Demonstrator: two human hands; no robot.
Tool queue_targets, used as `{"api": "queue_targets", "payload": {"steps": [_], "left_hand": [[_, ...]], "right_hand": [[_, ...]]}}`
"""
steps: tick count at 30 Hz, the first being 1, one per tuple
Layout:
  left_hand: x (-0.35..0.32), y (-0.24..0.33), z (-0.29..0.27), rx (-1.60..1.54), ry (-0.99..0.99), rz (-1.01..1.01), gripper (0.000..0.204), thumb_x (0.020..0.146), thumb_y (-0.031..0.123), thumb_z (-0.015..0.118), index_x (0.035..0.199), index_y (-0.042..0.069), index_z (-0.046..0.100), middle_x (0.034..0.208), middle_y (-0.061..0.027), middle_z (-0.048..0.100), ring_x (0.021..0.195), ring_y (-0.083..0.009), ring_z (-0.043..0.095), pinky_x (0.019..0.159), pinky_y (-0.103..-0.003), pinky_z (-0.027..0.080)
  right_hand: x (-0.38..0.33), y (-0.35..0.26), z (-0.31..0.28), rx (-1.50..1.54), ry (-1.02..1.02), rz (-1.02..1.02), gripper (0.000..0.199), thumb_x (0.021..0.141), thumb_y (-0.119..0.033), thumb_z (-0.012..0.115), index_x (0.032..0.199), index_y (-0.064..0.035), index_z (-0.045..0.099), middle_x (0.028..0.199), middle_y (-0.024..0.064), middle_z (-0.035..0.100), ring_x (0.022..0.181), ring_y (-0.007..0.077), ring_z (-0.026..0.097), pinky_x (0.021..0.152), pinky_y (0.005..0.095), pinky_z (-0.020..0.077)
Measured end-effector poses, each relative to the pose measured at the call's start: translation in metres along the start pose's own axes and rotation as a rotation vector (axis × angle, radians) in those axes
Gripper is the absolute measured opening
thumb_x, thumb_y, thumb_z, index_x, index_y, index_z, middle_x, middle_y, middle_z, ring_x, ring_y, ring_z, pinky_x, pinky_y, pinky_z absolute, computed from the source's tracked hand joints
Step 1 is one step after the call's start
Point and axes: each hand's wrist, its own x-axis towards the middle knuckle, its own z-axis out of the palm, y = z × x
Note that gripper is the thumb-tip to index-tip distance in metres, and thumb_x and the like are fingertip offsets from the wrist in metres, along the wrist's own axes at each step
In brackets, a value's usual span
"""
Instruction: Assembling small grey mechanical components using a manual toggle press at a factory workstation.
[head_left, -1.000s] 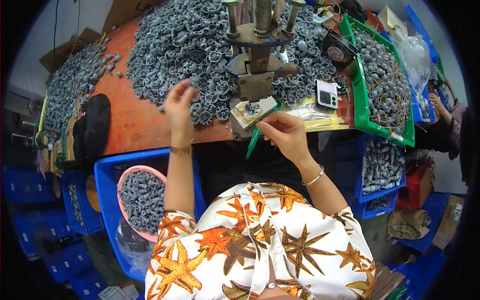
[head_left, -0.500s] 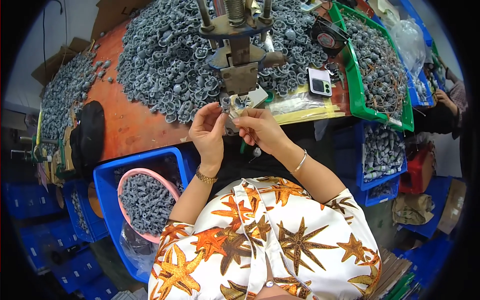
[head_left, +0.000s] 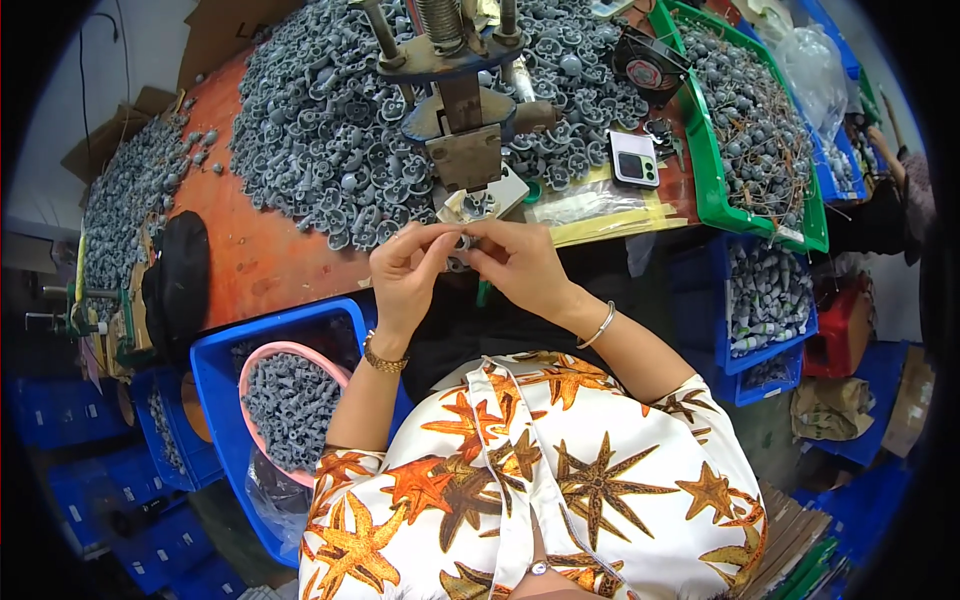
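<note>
Just below the press, at the table's near edge, both my hands meet at the fingertips. My left hand pinches a small grey plastic part between thumb and forefinger. From the other side, my right hand closes thumb and fingers on the same part. Most of it is covered by the fingers, so its shape is hard to make out. Right behind the fingertips stands the metal press, with a pale fixture under its head. A big heap of grey plastic parts spreads behind and left of the press.
A green tray of grey balls with brown wires stands right, near a phone and a small black fan. Lower left, a blue bin holds a pink basin of grey parts. Another person's arm shows far right.
My hands have come together, the right moving left and up onto the part at my left fingertips. A small ball that hung on a wire below my right hand no longer shows.
</note>
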Motion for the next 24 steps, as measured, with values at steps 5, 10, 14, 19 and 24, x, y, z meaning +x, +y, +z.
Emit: {"api": "queue_targets", "payload": {"steps": [5,10,14,19,24], "left_hand": [[0.007,0.017,-0.01,-0.162,0.368,0.018,0.015,0.091,0.007,0.059,0.1,-0.003,0.065,0.064,-0.0001,0.058,0.051,-0.0057,0.049,0.046,-0.019,0.035],[0.016,0.026,0.012,-0.004,0.654,0.364,0.027,0.09,0.006,0.057,0.117,0.0,0.056,0.103,-0.0121,0.064,0.079,-0.0168,0.063,0.071,-0.026,0.051],[-0.002,0.007,0.014,0.938,0.063,0.44,0.028,0.077,0.003,0.07,0.104,-0.002,0.063,0.098,-0.0127,0.066,0.082,-0.016,0.061,0.068,-0.025,0.047],[0.002,-0.02,0.019,0.24,0.135,-0.109,0.018,0.077,0.007,0.072,0.09,-0.003,0.065,0.071,-0.0034,0.058,0.056,-0.0054,0.044,0.05,-0.021,0.035],[0.011,-0.016,0.026,0.426,0.208,0.026,0.015,0.077,0.006,0.07,0.089,-0.001,0.065,0.07,-0.004,0.056,0.053,-0.008,0.042,0.048,-0.024,0.034]], "right_hand": [[0.005,0.015,-0.011,-0.415,0.137,-0.425,0.022,0.074,-0.003,0.07,0.096,-0.0028,0.065,0.072,0.0111,0.064,0.059,0.0233,0.063,0.053,0.0301,0.0492],[0.012,0.026,-0.024,-0.583,0.109,-0.506,0.021,0.076,-0.007,0.069,0.096,-0.0044,0.065,0.075,0.0097,0.065,0.061,0.0255,0.063,0.054,0.0328,0.05],[0.013,0.024,-0.024,-0.664,0.058,-0.569,0.023,0.077,-0.007,0.068,0.099,-0.0059,0.064,0.076,0.0089,0.065,0.062,0.0245,0.063,0.053,0.033,0.0495],[0.017,0.033,-0.013,-0.602,0.144,-0.597,0.021,0.079,-0.011,0.066,0.099,-0.0061,0.061,0.068,0.0081,0.063,0.057,0.0241,0.062,0.051,0.0346,0.0482],[0.017,0.037,0.002,-0.471,0.286,-0.152,0.023,0.077,-0.012,0.069,0.099,-0.0066,0.062,0.066,0.0076,0.066,0.056,0.0213,0.065,0.052,0.031,0.0494]]}}
